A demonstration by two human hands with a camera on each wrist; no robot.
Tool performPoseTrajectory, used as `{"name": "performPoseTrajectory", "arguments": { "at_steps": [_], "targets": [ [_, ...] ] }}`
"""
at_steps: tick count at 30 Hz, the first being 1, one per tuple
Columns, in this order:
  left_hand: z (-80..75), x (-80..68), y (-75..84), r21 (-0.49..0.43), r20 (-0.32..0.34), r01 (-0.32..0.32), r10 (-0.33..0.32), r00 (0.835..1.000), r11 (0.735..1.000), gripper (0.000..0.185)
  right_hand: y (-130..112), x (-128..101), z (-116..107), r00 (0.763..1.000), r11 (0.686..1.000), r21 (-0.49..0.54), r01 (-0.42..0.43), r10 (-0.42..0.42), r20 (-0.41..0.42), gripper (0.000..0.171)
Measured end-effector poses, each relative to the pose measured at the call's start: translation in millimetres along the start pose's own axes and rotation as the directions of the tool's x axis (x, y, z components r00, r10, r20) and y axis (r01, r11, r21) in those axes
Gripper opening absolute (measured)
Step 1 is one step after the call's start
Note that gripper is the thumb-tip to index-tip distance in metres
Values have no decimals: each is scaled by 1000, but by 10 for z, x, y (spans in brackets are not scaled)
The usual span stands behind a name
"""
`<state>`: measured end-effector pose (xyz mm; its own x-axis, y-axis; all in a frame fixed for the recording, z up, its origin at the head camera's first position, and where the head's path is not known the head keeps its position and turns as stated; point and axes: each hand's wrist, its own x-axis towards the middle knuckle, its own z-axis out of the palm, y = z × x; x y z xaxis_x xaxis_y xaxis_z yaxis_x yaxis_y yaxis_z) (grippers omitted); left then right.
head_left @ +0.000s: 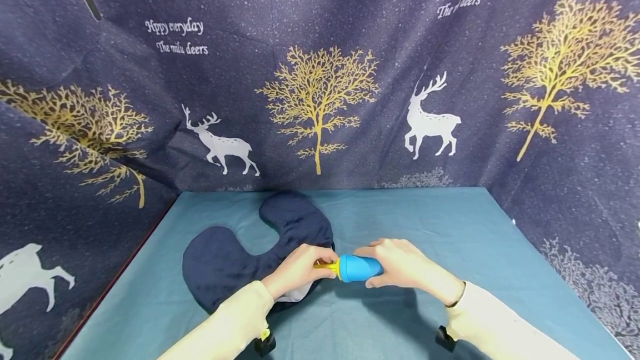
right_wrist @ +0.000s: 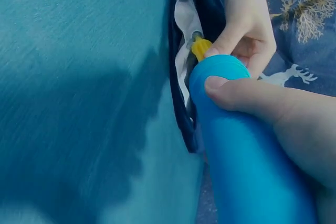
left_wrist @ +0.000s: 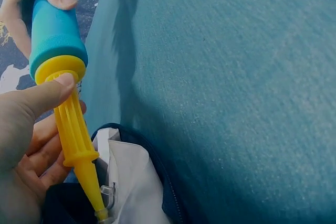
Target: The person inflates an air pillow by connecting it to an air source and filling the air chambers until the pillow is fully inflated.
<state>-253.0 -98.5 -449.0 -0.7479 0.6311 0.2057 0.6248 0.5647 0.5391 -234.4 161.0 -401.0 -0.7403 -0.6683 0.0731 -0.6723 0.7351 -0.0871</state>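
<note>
A blue hand pump (head_left: 361, 268) with a yellow nozzle (left_wrist: 73, 124) is held level between both hands. My right hand (head_left: 400, 264) grips the blue barrel, its thumb along the side. My left hand (head_left: 306, 265) pinches the nozzle just below its yellow collar. In the left wrist view the nozzle's tip meets a clear valve (left_wrist: 107, 196) on a white inner bladder (left_wrist: 137, 174). That bladder shows through the unzipped opening of a navy U-shaped neck pillow (head_left: 220, 265), which lies to the left, partly behind my left hand.
A teal cloth (head_left: 500, 282) covers the table. Navy fabric (head_left: 370, 21) printed with white deer and golden trees hangs at the back and both sides. Dark wrist-worn devices (head_left: 265, 343) show beneath the cream sleeves (head_left: 490, 321).
</note>
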Motion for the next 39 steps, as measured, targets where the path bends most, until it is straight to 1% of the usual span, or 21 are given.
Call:
{"name": "performPoseTrajectory", "arguments": {
  "at_steps": [2, 4, 9, 15, 23, 28, 32, 39],
  "targets": [
    [-7, -1, 3, -1, 10, 2, -2, 1000, 1000, 21, 40, -31, -33, 999, 999, 47, -9, 7, 38, 61],
    [-16, 0, 3, -3, 17, 2, -2, 1000, 1000, 21, 91, -73, -65, 999, 997, 83, -3, -1, 53, 62],
    [-42, -1, 12, 1, 15, -6, 6, 1000, 1000, 22, 226, -191, -137, 999, 992, 129, 16, -21, 39, 61],
    [-55, -3, 19, 3, 18, 1, -2, 1000, 1000, 22, 377, -365, -247, 998, 983, 180, 32, -41, 45, 60],
    [-46, 0, -15, 2, 2, -24, 24, 1000, 1000, 22, 556, -585, -389, 999, 985, 172, 12, -20, 43, 63],
    [-58, -7, -13, -3, 1, -36, 36, 999, 999, 21, 645, -733, -486, 999, 992, 121, 42, -42, -1, 64],
    [-69, -18, -8, -13, -2, -26, 26, 1000, 1000, 21, 709, -829, -544, 998, 991, 115, 62, -59, -26, 64],
    [-76, -34, -8, -26, -1, 1, -1, 1000, 1000, 19, 822, -971, -624, 998, 988, 143, 64, -60, -31, 64]
  ]
}}
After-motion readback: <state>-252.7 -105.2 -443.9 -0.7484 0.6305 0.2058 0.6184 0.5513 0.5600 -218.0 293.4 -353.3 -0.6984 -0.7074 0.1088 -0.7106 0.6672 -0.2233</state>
